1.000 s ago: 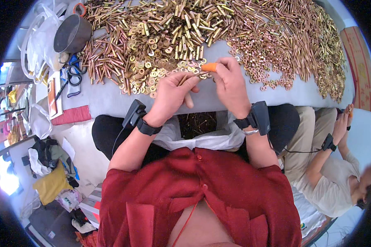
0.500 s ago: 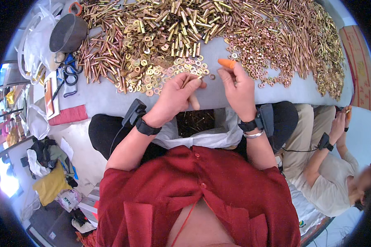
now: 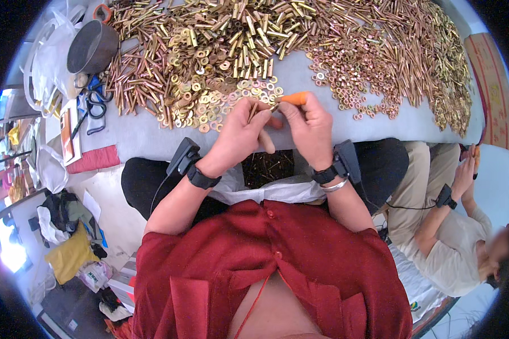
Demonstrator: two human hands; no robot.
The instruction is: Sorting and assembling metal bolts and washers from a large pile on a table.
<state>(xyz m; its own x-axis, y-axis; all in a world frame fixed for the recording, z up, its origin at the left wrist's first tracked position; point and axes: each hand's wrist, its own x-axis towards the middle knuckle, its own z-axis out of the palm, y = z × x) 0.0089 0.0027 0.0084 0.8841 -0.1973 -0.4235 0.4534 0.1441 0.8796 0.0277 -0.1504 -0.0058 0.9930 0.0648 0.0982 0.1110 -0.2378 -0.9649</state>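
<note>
My left hand is closed around slim gold-brown metal rods, held just over the table's near edge. A pale cover sits on one of its fingers and points down. My right hand meets it from the right, its index finger in an orange finger cover. Thumb and index pinch at the tip of a rod; whatever small piece is between them is hidden. Loose flat washers lie just beyond my left hand, and a spread of small nuts beyond my right.
Piles of metal sleeves and thin rods cover the far table. At left are a dark bowl, scissors and plastic bags. An open white sack sits between my knees. A co-worker sits at right.
My right hand has moved left, bringing its fingertips against the rod in my left hand. The single washer that lay between the hands no longer shows. My left hand has barely moved.
</note>
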